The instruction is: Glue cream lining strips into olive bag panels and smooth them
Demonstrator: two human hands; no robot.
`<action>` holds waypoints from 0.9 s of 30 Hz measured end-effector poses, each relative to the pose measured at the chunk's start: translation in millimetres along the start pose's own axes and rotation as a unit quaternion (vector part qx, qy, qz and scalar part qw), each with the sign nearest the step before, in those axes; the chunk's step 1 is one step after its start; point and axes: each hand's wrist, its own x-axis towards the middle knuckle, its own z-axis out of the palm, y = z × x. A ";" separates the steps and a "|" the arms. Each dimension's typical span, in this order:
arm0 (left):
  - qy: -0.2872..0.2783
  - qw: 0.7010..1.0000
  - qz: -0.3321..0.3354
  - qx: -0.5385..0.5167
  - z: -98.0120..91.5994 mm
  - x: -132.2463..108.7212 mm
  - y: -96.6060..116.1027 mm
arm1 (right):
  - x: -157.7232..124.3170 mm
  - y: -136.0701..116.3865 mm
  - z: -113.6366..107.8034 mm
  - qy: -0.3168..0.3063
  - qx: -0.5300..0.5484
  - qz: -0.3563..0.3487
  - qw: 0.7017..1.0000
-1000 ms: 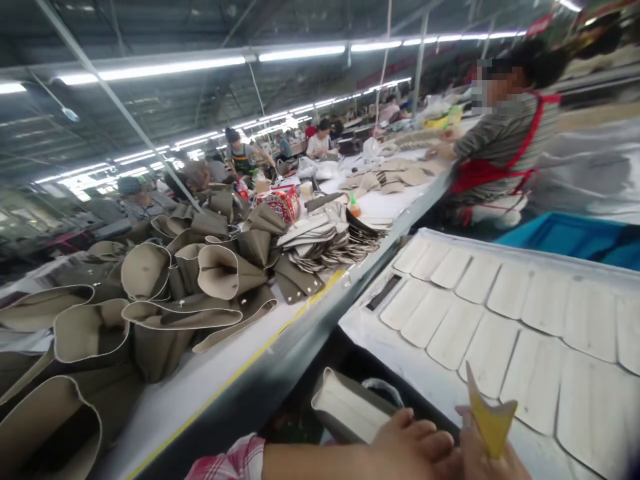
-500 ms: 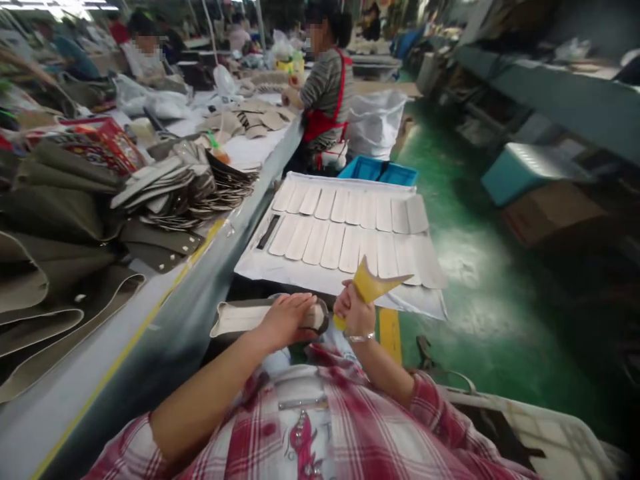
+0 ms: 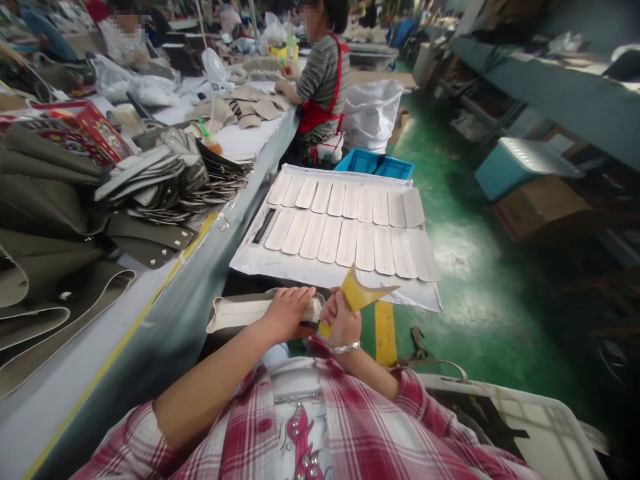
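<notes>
My left hand is closed over a long pale strip piece held in front of my waist. My right hand is a fist around a small yellow scraper-like tool, whose flared end points up and to the right. The two hands almost touch. Just beyond them lies a white board carrying two rows of similar pale strips laid side by side.
A long worktable runs along my left, piled with olive curved pieces and a stack of flat cut parts. A person in a red apron works further up it. Blue bin, white sack, green floor to the right, white crate beside me.
The view has swung from the table and ceiling down to my lap and hands. My hands have stayed together, with the strip and yellow tool still held.
</notes>
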 end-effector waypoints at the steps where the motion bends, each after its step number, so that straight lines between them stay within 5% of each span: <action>1: 0.006 1.000 0.002 0.001 -0.2 -0.7 -0.1 | -0.1 0.9 1.5 0.005 0.005 -0.002 1.000; 5: 0.020 1.000 0.018 0.012 -1.6 -2.4 1.1 | -0.3 -13.5 -1.8 -0.009 -0.006 0.015 1.000; 8: 0.020 0.999 0.024 0.029 -2.4 -3.3 2.7 | -0.4 -41.8 -25.5 -0.119 -0.129 0.147 0.973; 11: 0.018 0.998 0.030 0.047 -2.6 -5.0 4.2 | -0.6 -65.7 -60.1 -0.268 -0.303 0.328 0.854; 14: 0.018 0.997 0.039 0.057 -2.1 -7.4 3.8 | -0.2 -70.4 -80.4 -0.324 -0.379 0.409 0.764; 23: 0.001 0.991 0.100 0.090 -2.8 -14.5 -9.0 | 6.5 -49.2 -58.4 -0.347 -0.433 0.407 0.726; 27: -0.008 0.991 0.103 0.088 -1.1 -15.1 -11.0 | 4.9 -44.5 -52.0 -0.311 -0.446 0.402 0.737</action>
